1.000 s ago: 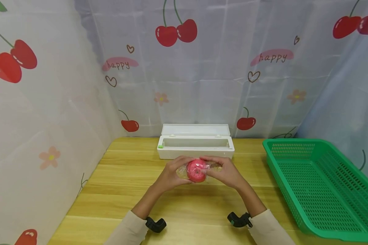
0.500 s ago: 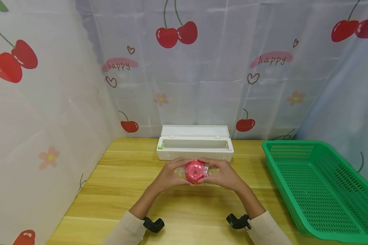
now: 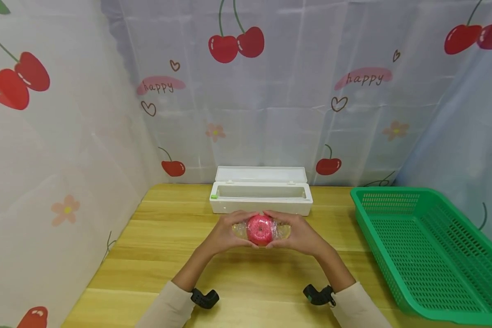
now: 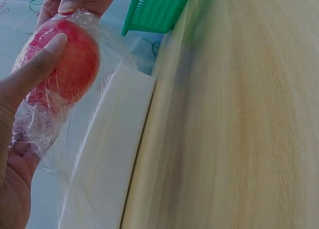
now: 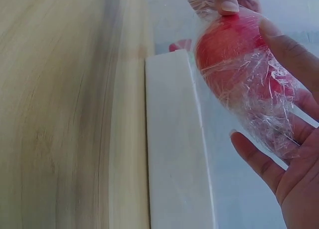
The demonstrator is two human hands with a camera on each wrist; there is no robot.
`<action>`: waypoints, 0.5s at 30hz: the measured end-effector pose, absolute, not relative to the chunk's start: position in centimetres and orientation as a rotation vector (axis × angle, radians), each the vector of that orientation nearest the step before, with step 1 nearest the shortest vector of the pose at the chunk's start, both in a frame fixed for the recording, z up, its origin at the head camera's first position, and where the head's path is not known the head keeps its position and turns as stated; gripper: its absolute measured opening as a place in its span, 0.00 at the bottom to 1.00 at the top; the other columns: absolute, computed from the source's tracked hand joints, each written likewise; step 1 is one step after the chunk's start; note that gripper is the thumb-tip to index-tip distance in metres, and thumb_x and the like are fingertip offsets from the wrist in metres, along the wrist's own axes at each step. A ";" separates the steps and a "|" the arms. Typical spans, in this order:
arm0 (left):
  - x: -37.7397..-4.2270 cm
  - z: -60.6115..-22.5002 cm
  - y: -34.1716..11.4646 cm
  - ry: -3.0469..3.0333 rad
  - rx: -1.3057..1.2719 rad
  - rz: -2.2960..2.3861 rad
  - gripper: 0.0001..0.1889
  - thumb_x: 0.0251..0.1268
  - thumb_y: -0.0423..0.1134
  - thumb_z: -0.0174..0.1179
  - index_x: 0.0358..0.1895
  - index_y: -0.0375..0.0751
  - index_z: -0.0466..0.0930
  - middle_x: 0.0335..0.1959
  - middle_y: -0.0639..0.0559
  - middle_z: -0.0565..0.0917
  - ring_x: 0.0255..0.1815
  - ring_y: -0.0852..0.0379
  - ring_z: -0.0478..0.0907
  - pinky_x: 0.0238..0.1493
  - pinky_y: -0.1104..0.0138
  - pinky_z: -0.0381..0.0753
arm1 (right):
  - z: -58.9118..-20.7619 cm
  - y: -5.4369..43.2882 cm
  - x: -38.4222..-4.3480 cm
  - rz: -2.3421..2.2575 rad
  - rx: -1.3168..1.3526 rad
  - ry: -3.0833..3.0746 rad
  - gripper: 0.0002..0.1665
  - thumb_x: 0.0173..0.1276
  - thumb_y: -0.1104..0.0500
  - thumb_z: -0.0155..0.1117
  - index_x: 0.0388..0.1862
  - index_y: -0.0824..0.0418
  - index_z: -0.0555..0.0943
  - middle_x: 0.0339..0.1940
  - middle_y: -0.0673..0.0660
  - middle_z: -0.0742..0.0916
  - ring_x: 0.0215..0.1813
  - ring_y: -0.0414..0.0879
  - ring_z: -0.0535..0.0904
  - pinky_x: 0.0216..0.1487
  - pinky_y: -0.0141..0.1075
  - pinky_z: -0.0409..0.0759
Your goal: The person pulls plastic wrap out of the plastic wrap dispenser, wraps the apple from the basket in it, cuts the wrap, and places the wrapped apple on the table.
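Observation:
A red apple (image 3: 260,230) wrapped in clear cling film is held up between both hands, above the table's middle. My left hand (image 3: 228,232) grips its left side, thumb along the near edge and fingers at the far edge. From the other side my right hand (image 3: 297,233) grips it the same way. Crumpled film (image 5: 276,109) bunches out toward each palm; the left wrist view shows the film (image 4: 42,126) gathered below the apple too. In the right wrist view the right thumb presses on the film-covered skin.
Just beyond the hands stands a long white cling film box (image 3: 262,207), its lid (image 3: 261,174) raised. A green plastic basket (image 3: 393,269) sits on the right of the wooden table (image 3: 156,255). Printed curtains (image 3: 279,114) enclose the back and sides.
The right thumb has moved from the apple's front down to its near edge. The apple has shifted slightly left, and both hands now hold it from opposite sides.

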State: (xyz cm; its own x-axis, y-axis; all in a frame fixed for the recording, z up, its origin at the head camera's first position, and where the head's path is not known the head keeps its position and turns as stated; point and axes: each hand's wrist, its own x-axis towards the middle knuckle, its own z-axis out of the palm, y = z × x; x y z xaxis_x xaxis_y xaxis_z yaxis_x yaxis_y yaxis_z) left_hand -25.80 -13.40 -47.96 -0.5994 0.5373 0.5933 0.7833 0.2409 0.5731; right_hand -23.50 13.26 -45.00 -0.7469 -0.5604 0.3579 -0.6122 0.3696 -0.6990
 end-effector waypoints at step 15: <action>-25.2 -47.3 -13.5 -2.334 -1.143 -1.348 0.44 0.35 0.36 0.86 0.65 0.39 0.79 0.59 0.46 0.84 0.59 0.47 0.81 0.59 0.55 0.82 | -45.2 13.2 -23.6 1.253 1.113 -2.511 0.48 0.52 0.51 0.85 0.71 0.58 0.76 0.67 0.55 0.82 0.67 0.55 0.78 0.64 0.54 0.78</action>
